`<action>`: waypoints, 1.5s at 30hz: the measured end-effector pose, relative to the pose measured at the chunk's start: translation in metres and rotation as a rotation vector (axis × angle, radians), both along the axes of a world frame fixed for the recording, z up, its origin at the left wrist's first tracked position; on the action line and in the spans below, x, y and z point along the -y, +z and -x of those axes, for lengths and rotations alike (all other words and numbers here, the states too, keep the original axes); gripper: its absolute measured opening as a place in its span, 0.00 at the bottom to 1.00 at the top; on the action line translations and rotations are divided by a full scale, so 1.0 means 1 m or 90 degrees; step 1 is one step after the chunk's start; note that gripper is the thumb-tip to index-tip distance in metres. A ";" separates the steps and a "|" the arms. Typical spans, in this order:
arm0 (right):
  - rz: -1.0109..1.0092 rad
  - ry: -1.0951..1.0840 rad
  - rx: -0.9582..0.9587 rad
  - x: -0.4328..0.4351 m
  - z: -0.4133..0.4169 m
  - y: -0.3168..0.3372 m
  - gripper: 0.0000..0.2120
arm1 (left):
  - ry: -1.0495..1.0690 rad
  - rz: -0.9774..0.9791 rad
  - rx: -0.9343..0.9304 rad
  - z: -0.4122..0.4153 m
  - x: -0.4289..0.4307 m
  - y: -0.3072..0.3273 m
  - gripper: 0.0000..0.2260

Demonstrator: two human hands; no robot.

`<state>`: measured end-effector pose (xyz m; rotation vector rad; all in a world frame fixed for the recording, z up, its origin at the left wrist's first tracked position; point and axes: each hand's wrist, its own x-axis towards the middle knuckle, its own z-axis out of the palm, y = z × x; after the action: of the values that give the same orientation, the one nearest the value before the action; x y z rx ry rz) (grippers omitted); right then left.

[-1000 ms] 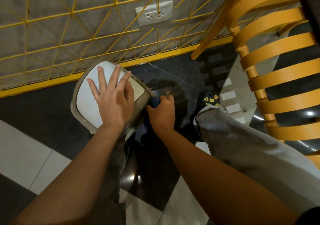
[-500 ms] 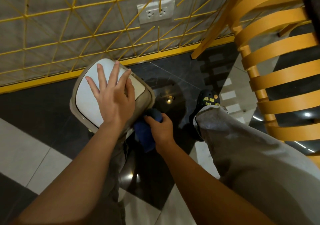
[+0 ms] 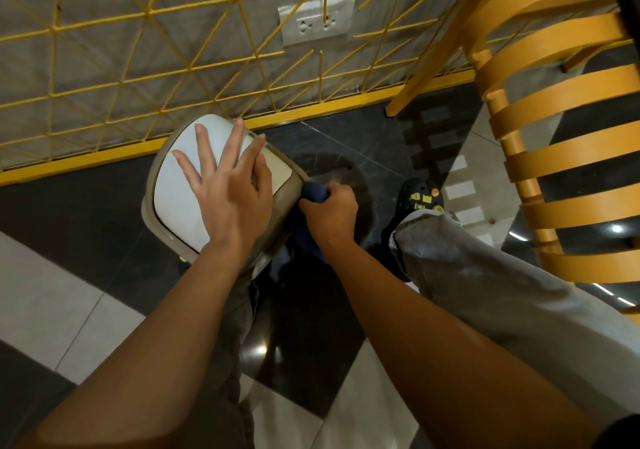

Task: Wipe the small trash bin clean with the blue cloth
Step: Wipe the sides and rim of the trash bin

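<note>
Left hand [image 3: 230, 195]: fingers spread flat, pressing on the trash bin [image 3: 173, 202] lid.
Right hand [image 3: 330, 213]: curled round the blue cloth [image 3: 313, 194], against the bin's right side.
Bin: on the dark floor [image 3: 86, 213], near its wall edge.
Hidden: lid closed, contents unseen; cloth mostly under the hand.

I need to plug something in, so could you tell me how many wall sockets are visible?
2: side by side on one wall plate behind the yellow grid, above the trash bin; others may be hidden.
</note>
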<state>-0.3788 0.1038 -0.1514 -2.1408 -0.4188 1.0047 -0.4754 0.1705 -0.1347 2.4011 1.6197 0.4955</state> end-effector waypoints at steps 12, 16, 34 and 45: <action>0.047 0.155 -0.172 -0.023 -0.040 0.004 0.17 | 0.006 0.013 -0.038 0.000 -0.004 0.000 0.17; 0.044 0.153 -0.246 -0.009 -0.035 -0.001 0.22 | -0.040 0.022 -0.050 0.007 -0.008 0.002 0.18; 0.028 -0.130 -0.401 0.052 0.054 -0.004 0.18 | -0.203 0.115 -0.005 0.025 -0.003 0.026 0.30; -0.008 -0.049 -0.116 0.049 0.047 0.002 0.11 | -0.053 0.104 -0.085 0.019 0.018 0.015 0.25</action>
<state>-0.4256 0.0544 -0.1494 -2.0180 -0.2514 1.1373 -0.4942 0.1521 -0.1199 2.4102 1.5378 0.1843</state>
